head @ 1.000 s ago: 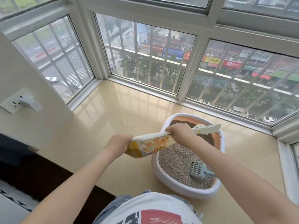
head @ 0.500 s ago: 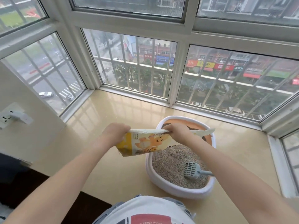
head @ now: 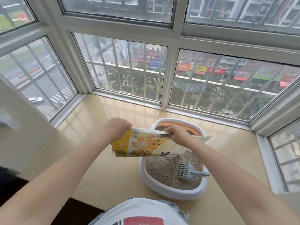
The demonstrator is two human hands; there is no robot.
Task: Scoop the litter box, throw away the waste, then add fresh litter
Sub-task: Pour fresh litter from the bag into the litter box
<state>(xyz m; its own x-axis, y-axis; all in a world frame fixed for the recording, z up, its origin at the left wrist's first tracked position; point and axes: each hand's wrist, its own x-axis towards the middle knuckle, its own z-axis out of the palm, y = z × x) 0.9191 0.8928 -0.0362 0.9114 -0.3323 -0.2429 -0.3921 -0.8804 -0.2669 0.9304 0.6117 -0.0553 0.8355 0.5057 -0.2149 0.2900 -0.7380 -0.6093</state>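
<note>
At centre frame, a person holds a litter bag (head: 146, 143) tilted over the litter box (head: 172, 190) on the window ledge (head: 97, 168). The left hand (head: 116, 129) grips its upper corner; the right hand (head: 177, 133) pinches the top edge. Both arms reach forward. The soft, likely heavy bag probably needs two-corner support. A scoop (head: 186, 172) lies in the litter.

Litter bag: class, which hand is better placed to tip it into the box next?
Left hand: it grips the litter bag's outer end, while the right hand pinches the end over the litter box.
</note>
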